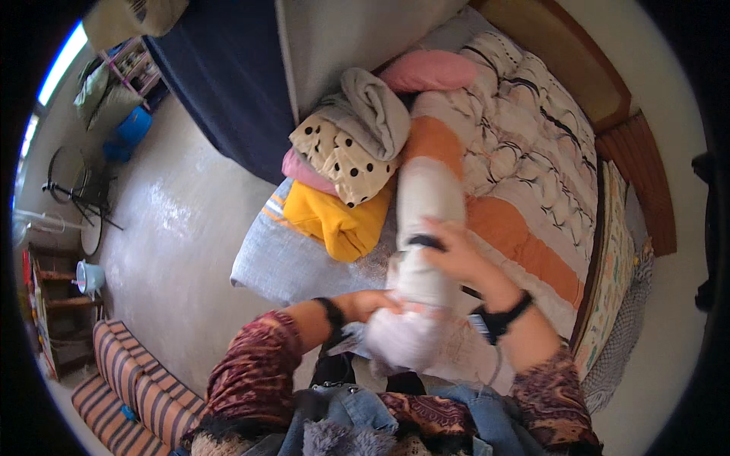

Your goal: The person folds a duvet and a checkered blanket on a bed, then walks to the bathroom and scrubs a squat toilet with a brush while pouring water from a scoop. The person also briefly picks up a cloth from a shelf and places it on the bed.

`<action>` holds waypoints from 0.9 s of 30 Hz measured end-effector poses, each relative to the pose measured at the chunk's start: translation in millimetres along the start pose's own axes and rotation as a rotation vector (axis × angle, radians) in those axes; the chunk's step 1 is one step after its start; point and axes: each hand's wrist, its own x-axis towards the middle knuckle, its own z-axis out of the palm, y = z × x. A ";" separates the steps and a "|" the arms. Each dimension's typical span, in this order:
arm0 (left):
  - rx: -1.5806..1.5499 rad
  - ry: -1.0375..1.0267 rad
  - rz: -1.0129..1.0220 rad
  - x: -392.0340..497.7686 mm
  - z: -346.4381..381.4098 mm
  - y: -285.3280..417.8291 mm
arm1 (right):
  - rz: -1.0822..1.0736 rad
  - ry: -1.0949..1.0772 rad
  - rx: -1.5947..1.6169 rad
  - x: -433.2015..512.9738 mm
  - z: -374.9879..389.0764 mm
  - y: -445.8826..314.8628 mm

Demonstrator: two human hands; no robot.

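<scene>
A white quilt (513,171) with orange bands and black line patterns lies across the bed. Its left edge is folded over into a long, thick roll (432,188) that runs toward me. My left hand (373,304) grips the roll near its close end, fingers partly hidden by the cloth. Farther up, my right hand (453,251) lies on top of the roll from the right side, blurred; whether its fingers clasp the fabric is unclear. Black bands circle both wrists, and another dark strap crosses the right hand.
Left of the roll is a pile with a grey blanket (376,114), dotted cream cloth (348,154) and yellow garment (336,216), on a grey-blue cover (302,268). A pink pillow (430,69) sits behind. A dark curtain (228,85) hangs left; a striped sofa (137,387) stands lower left.
</scene>
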 end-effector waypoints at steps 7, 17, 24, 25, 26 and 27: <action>0.538 1.168 -0.001 -178.3 -79.4 47.8 | 0.032 -0.396 -0.222 44.6 151.9 -1.0; 1.622 1.646 -0.174 -135.9 -126.4 91.7 | 0.280 0.079 0.478 -44.3 39.0 73.8; 1.992 1.520 -0.213 -143.1 -82.0 105.2 | 0.573 0.851 1.384 -187.1 10.5 117.5; 1.866 1.451 -0.344 -143.2 -70.4 109.1 | 0.574 0.934 1.443 -206.5 14.9 124.9; 1.594 1.416 -0.387 -143.4 -59.9 112.6 | 0.603 0.957 1.477 -227.0 21.5 130.1; 1.358 1.303 -0.294 -136.6 -54.7 106.6 | 0.615 0.983 1.442 -247.0 29.9 133.3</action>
